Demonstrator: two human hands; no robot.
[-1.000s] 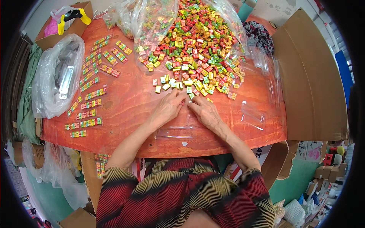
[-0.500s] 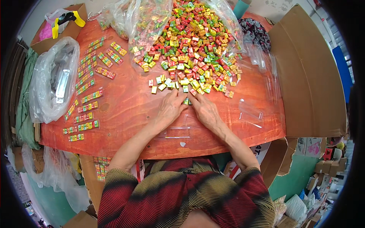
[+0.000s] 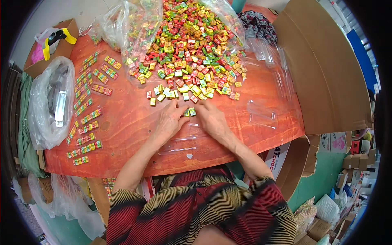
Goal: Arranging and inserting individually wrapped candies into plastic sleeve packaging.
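Two small wrapped candies, one yellow-green and one green, sit on the bench right between the fingertips of both hands. Left hand lies palm down, fingers reaching toward the pair from the left; grip not clenched, fingers loosely curled, touching or just beside the candies, can't tell which. Right hand mirrors it from the right, fingers extended to the same pair, nothing clearly pinched.

Just below the hands, toward the person, a clear plastic tray lies flat on the bench, partly under both wrists.

Just above the hands: a loose row of scattered candies, then the big heap of red, green, yellow and orange candies spilling out of an opened clear bag.

Left of the hands: filled strips of candies laid out in rough rows across the bench's left part. Further left, a clear plastic bag with more trays inside hangs over the edge. Top-left corner has a cardboard box holding a black-and-yellow tool.

Right: more empty clear trays on the bench, then a large cardboard sheet standing alongside.
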